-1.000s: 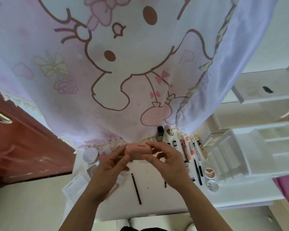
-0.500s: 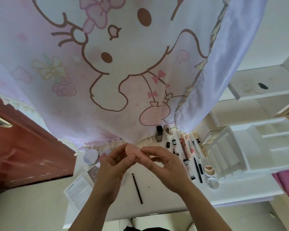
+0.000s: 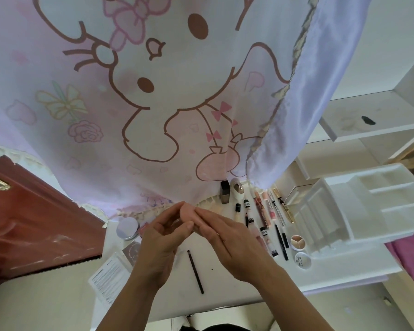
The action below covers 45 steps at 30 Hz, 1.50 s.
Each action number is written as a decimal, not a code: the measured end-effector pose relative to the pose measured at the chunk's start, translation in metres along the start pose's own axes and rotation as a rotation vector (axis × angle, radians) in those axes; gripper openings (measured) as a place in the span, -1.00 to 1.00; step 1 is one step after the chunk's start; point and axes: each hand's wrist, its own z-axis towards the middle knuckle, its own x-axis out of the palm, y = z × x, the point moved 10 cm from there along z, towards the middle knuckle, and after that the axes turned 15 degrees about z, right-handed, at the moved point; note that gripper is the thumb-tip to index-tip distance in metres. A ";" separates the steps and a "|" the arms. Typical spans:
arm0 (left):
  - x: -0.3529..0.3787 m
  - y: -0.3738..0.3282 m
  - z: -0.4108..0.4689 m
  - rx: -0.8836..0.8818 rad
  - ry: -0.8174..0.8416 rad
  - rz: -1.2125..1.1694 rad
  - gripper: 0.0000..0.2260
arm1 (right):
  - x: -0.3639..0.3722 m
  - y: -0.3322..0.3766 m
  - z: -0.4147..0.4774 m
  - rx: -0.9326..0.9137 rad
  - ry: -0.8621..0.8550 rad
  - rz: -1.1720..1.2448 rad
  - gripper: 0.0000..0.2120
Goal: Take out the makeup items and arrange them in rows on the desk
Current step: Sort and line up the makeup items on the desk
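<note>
Our left hand point(image 3: 160, 244) and right hand point(image 3: 230, 242) meet, pinching the sponge point(image 3: 185, 212), rows point(image 3: 261, 212) at three o'clock; soft, light, we judge: grip its sides.

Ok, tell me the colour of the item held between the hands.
The item is peach-pink; head view.

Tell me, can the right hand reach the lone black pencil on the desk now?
Probably yes, but not freely. The pencil lies alone on bare desk near the right hand, with nothing over it. That hand and the left hand both hold the pink item, so it must let go first.
</note>
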 end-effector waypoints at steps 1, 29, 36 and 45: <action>-0.001 0.001 0.000 -0.003 -0.001 0.000 -0.32 | 0.001 0.001 0.000 0.015 0.019 -0.036 -0.51; 0.027 0.038 -0.012 -0.261 0.253 -0.306 -0.61 | -0.047 -0.042 0.000 0.168 -0.406 0.371 -0.56; 0.033 0.047 -0.012 -0.261 0.243 0.109 -0.60 | -0.039 -0.024 0.004 0.048 -0.312 0.010 -0.55; 0.022 0.048 -0.008 -0.248 0.090 0.122 -0.66 | -0.044 -0.051 -0.002 0.156 -0.407 0.241 -0.58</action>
